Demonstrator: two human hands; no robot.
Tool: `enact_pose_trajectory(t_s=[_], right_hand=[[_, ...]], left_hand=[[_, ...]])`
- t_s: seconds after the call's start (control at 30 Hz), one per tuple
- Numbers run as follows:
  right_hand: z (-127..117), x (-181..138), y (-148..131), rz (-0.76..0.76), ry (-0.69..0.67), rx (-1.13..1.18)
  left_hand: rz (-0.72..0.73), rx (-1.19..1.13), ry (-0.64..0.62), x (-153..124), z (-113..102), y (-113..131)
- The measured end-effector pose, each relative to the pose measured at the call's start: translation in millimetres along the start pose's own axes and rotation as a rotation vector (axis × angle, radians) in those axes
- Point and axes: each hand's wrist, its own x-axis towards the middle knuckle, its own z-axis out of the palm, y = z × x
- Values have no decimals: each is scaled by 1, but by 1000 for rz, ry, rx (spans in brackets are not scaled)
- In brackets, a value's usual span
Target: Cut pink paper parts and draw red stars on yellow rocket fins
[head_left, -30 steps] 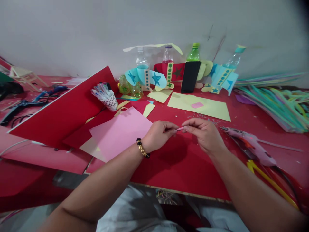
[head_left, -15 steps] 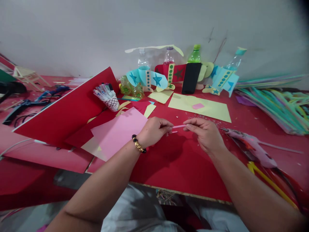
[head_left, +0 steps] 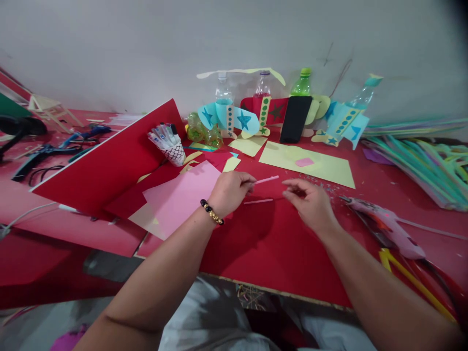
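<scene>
Well left of the pale yellow card (head_left: 307, 165), a blue-handled tool (head_left: 86, 134) lies among black cords on the red surface (head_left: 278, 253). Nearer the card, a red board (head_left: 106, 161) leans at a tilt, and a paper cup of marker pens (head_left: 168, 153) stands at its right end. Just below the cup lies a pink paper sheet (head_left: 179, 200), overlapping darker red and cream sheets.

The left hand (head_left: 230, 192), with a black-and-gold bead bracelet (head_left: 211, 212) at its wrist, rests beside that pink sheet, down and left of the card. Its fingers are closed and appear to pinch a thin pink straw (head_left: 266, 179), which points right towards the card, though the fingertips partly hide the grip. A second pink straw (head_left: 258, 201) lies loose on the surface just below, touching neither hand.

Behind the card stand plastic-bottle aeroplanes (head_left: 243, 117) with paper wings and stars, which look finished. Neither straw is attached to anything, so that piece of work looks unfinished.

The right hand (head_left: 310, 204), just below the card's right end, is empty, its fingers loosely open above scattered paper bits. Further right, a pink glue gun (head_left: 387, 226) lies on its side, and a heap of green-and-blue paper strips (head_left: 413, 161) fills the far edge.
</scene>
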Motion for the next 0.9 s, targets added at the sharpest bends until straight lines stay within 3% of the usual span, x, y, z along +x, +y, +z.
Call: enact_pose_trajectory(t_s=[0.17,0.4,0.63,0.9], right_hand=[[12,3,1,-255,-209,-354],[15,5,-4,-248,-248,-415],[6,-2,-2,-80,-117,-142],[4,2,0,145,-42,398]], left_hand=[[-13,151,16,2,-1,-2],[25,187,-21,3,7,-4],[7,78,-63,2,10,1],[-60,-217,-205,1,15,1]])
